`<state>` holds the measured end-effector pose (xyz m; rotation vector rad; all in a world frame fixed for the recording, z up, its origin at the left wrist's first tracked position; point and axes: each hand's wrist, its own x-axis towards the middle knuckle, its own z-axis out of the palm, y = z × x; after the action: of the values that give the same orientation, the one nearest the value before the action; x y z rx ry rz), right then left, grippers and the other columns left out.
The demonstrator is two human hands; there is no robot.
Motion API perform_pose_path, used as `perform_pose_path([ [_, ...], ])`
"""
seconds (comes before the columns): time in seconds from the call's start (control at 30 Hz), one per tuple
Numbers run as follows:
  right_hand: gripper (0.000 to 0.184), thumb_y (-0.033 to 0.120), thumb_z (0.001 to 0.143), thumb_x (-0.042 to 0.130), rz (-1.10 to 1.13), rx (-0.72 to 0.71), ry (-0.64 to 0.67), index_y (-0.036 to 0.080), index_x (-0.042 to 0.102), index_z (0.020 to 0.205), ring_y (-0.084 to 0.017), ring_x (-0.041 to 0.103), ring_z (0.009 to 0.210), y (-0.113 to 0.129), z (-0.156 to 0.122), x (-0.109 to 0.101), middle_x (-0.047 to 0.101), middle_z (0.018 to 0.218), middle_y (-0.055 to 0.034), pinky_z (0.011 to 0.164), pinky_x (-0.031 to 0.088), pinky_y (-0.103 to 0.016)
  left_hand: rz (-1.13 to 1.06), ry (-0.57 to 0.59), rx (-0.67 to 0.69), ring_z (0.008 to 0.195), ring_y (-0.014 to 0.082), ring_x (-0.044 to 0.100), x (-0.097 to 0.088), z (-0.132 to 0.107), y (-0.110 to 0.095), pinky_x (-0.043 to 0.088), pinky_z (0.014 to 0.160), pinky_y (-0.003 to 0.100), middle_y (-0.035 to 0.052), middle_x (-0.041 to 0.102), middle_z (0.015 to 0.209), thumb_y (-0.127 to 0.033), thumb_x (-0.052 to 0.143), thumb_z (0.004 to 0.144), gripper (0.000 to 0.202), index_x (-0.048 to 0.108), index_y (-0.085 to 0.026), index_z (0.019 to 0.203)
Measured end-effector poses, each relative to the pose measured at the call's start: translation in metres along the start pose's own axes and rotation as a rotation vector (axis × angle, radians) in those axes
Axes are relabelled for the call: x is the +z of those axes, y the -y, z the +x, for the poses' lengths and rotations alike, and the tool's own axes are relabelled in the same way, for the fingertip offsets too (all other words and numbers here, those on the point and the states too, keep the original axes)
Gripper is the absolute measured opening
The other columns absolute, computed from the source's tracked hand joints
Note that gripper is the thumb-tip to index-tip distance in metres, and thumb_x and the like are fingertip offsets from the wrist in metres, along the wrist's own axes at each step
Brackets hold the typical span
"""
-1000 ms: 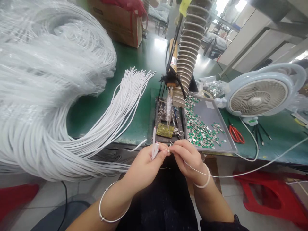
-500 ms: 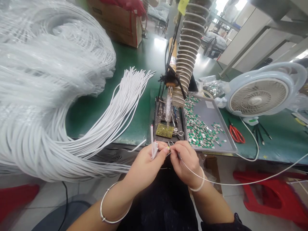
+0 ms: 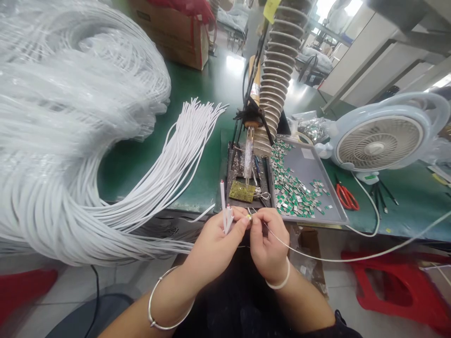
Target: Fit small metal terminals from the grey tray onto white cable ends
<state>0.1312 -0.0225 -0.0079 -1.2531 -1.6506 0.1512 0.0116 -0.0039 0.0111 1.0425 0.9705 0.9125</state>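
Observation:
My left hand (image 3: 214, 246) is closed round several white cables (image 3: 223, 202), whose cut ends stand up above the fingers. At its thumb and fingertip shows a small yellowish piece (image 3: 249, 217), too small to name. Fingertip to fingertip beside it, my right hand (image 3: 270, 241) pinches a thin pale wire (image 3: 327, 259) that trails away to the right. Just beyond both hands, a soldering iron (image 3: 248, 155) hangs tip down over a yellow-green sponge (image 3: 241, 191). The fingers partly hide where the wire and cables come together.
A large bundle of white cables (image 3: 141, 197) covers the left side. On the right, a grey tray (image 3: 329, 202) bears many small green-and-silver parts, with red-handled pliers (image 3: 346, 196) and a fan (image 3: 378, 143) beyond. A ribbed hose (image 3: 282, 61) comes down behind the iron.
My right hand has turned slightly and its wrist has shifted left. The trailing wire now lies higher on the right. My left hand keeps its hold on the cables.

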Motion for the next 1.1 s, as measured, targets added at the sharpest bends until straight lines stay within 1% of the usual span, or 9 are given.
perform_pose_path([
  [0.13,0.013,0.008,0.084,0.045,0.126,0.116,0.002,0.018,0.051,0.077,-0.011,0.051,0.067,0.001,0.000,0.000,0.052,0.071,0.0000,0.061,0.044,-0.026,-0.023,0.002,0.005,0.060,0.0098,0.046,-0.001,-0.003,-0.002,0.030,0.046,0.021,0.0023,0.054,0.078,-0.031,0.055,0.078,0.017,0.054,-0.017,0.071],
  [0.23,0.016,0.009,0.086,0.042,0.192,0.150,-0.018,0.018,0.053,0.080,-0.012,0.053,0.069,-0.002,0.000,-0.001,0.054,0.070,0.0001,0.066,0.046,-0.028,-0.033,-0.040,0.005,0.061,0.0101,0.047,-0.002,-0.003,-0.002,0.030,0.046,0.021,0.0023,0.055,0.078,-0.031,0.056,0.078,0.016,0.052,-0.017,0.070],
  [0.33,0.020,0.011,0.088,0.038,0.248,0.130,-0.045,0.019,0.055,0.093,-0.013,0.057,0.072,-0.004,-0.004,-0.001,0.058,0.076,-0.0018,0.069,0.049,-0.031,-0.033,-0.083,-0.009,0.059,0.0094,0.046,-0.002,-0.002,-0.003,0.029,0.045,0.021,0.0017,0.055,0.078,-0.029,0.057,0.076,0.016,0.050,-0.018,0.067],
  [0.43,0.024,0.012,0.088,0.038,0.296,0.121,-0.088,0.020,0.053,0.106,-0.013,0.061,0.076,-0.005,-0.008,0.000,0.061,0.086,-0.0040,0.069,0.054,-0.031,-0.040,-0.097,-0.019,0.056,0.0078,0.044,-0.002,0.000,-0.004,0.027,0.044,0.021,0.0012,0.055,0.081,-0.028,0.058,0.075,0.017,0.048,-0.018,0.065],
  [0.53,0.024,0.010,0.087,0.041,0.259,0.096,-0.100,0.020,0.056,0.102,-0.014,0.064,0.081,-0.004,-0.009,0.000,0.064,0.089,-0.0047,0.072,0.055,-0.031,-0.052,-0.104,-0.021,0.054,0.0069,0.042,-0.001,0.001,-0.006,0.027,0.045,0.021,0.0007,0.056,0.083,-0.027,0.058,0.074,0.018,0.048,-0.018,0.063],
  [0.6,0.024,0.008,0.086,0.042,0.248,0.061,-0.078,0.020,0.058,0.098,-0.014,0.064,0.085,-0.004,-0.007,-0.001,0.066,0.090,-0.0047,0.076,0.055,-0.031,-0.055,-0.106,-0.023,0.054,0.0071,0.043,-0.001,0.002,-0.006,0.029,0.047,0.022,0.0003,0.057,0.081,-0.027,0.059,0.074,0.018,0.048,-0.018,0.063],
  [0.73,0.025,0.005,0.084,0.043,0.255,0.012,-0.053,0.020,0.058,0.097,-0.015,0.064,0.091,-0.006,-0.005,-0.002,0.067,0.094,-0.0054,0.080,0.055,-0.031,-0.045,-0.108,-0.005,0.056,0.0080,0.045,-0.003,0.003,-0.004,0.032,0.051,0.022,-0.0010,0.057,0.078,-0.028,0.059,0.075,0.019,0.049,-0.018,0.062],
  [0.9,0.023,0.006,0.084,0.044,0.221,-0.027,-0.044,0.020,0.058,0.096,-0.017,0.065,0.092,-0.007,-0.002,-0.003,0.068,0.095,-0.0064,0.079,0.056,-0.035,-0.031,-0.083,0.003,0.058,0.0101,0.047,-0.004,0.007,-0.004,0.034,0.055,0.023,-0.0019,0.055,0.071,-0.028,0.058,0.075,0.021,0.047,-0.019,0.060],
  [1.1,0.022,0.008,0.085,0.043,0.180,-0.066,-0.047,0.021,0.058,0.096,-0.018,0.065,0.091,-0.008,0.004,-0.003,0.068,0.094,-0.0069,0.077,0.056,-0.037,0.023,-0.115,-0.003,0.058,0.0126,0.048,-0.005,0.012,-0.009,0.036,0.059,0.025,-0.0038,0.047,0.057,-0.028,0.059,0.072,0.020,0.049,-0.020,0.057],
])
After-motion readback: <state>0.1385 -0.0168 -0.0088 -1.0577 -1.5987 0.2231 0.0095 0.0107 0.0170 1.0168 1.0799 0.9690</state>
